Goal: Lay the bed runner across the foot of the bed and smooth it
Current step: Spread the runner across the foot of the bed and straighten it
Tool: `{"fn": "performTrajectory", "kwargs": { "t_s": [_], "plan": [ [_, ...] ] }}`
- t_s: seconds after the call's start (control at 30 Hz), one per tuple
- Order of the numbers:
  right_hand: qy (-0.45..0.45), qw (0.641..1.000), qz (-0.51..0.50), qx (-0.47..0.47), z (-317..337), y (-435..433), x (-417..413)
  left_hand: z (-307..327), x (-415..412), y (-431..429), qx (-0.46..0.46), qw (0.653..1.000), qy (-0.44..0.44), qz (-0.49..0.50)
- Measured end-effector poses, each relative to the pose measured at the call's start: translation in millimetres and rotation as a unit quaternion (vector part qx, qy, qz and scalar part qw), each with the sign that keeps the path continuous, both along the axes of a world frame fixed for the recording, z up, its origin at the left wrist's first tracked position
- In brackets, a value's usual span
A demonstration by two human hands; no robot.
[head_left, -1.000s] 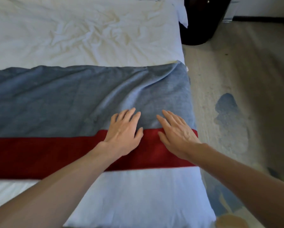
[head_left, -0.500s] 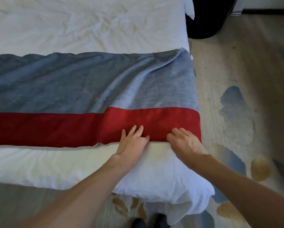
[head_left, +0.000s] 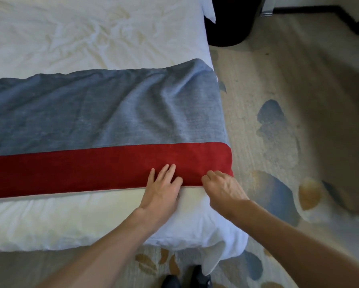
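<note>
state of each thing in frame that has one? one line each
bed runner: laid across the bed's foot; blue part creased, red band flat.
left hand: flat, fingers resting on the red band's near edge.
right hand: fingers curled at the runner's near edge; grip unclear.
white duvet: wrinkled, corner drooping off the bed.

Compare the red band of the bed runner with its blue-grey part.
The red band is narrow; the blue-grey part is much broader. The red band lies nearly flat, while the blue-grey part is rumpled with long folds. The left hand and right hand touch the red band, not the blue-grey part. Both belong to one runner and stretch across the white bedding.
</note>
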State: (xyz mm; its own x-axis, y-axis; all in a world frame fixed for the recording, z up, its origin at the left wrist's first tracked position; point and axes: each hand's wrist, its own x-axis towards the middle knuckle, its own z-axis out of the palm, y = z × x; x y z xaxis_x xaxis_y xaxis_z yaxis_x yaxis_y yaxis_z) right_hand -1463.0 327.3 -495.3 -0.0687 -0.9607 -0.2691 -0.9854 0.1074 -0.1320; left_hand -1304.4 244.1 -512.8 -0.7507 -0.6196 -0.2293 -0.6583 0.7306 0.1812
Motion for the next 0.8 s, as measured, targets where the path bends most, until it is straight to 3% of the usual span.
{"fn": "performTrajectory", "kwargs": {
  "t_s": [0.3,0.47,0.8],
  "plan": [
    [-0.015,0.998,-0.045,-0.035,25,-23,-26,18,-24,-24,-0.039,0.996,0.083,-0.009],
    [-0.044,0.990,-0.123,-0.055,37,-45,-64,30,-66,-52,-0.053,0.995,0.079,-0.002],
    [-0.097,0.989,-0.100,-0.044,38,-85,-162,38,-175,-116,-0.038,0.997,0.050,0.051]
  ]
}}
